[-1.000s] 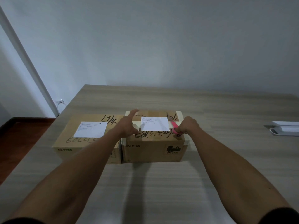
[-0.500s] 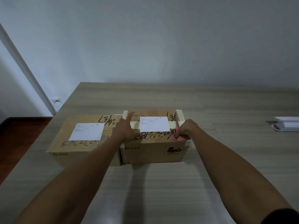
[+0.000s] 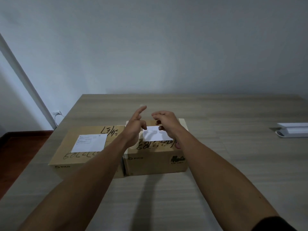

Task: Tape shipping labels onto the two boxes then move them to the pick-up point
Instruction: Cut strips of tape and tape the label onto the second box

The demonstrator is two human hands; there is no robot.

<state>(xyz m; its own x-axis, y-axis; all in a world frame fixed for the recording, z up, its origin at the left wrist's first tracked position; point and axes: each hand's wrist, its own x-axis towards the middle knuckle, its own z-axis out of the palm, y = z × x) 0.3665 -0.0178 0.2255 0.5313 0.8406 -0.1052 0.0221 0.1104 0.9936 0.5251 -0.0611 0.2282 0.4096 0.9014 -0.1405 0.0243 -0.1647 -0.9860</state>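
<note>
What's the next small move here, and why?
Probably bring both hands down to press along the right label. Both the left hand and the right hand are raised over the right box holding nothing I can make out, and whether tape is on it I can't tell.

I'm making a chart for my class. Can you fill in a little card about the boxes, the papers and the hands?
boxes: left box and right box, side by side on table
labels: one on each box top
left hand: above right box, fingers out
right hand: above right box, fingers curled; contents unclear
pink item: on right box
</note>
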